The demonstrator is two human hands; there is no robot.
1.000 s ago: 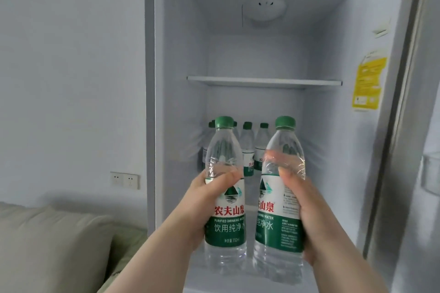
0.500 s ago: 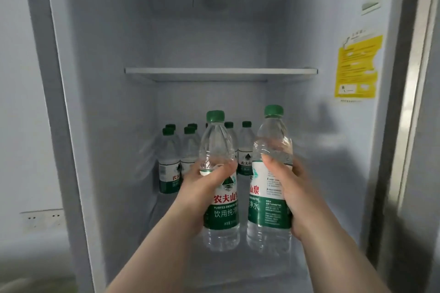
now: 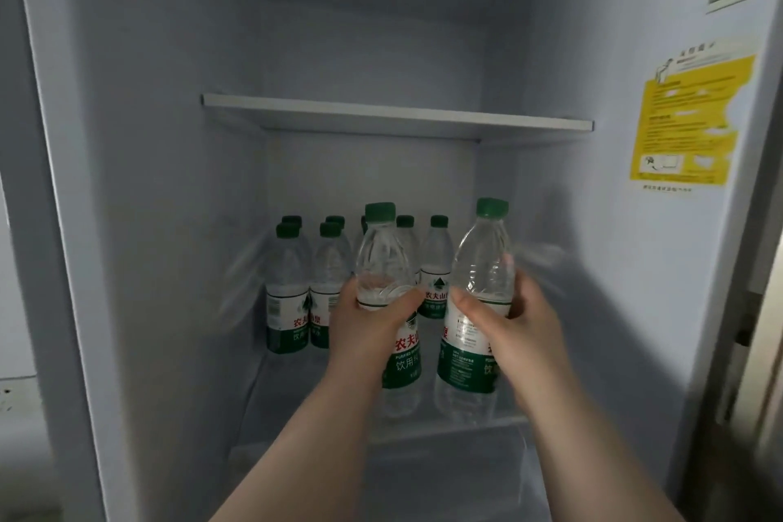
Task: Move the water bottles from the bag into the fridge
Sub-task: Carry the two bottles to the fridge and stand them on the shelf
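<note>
Nearest, the left grip is wrapped round the shoulder and upper label of the left bottle, thumb across the front. Just to its right, the right grip clasps the right bottle the same way. Both stand upright, side by side and nearly touching, their bases low over the front of the glass shelf inside the fridge, though I cannot tell whether they rest on it. Filled nearly to the neck, each should feel fairly heavy for one hand; the thin clear plastic will likely give under a squeeze and the smooth label may slip, so the ribbed shoulder just above the label, where the grips sit, looks the firmest hold. Beyond the left grip and off to its left stand the stored bottles, upright in rows: six green caps show clearly, and a seventh seems to peek out beside the left bottle's cap. That makes two in hand and six or seven shelved. Above and beyond both grips runs one upper shelf, and up to the right of the right grip is one yellow sticker
</note>
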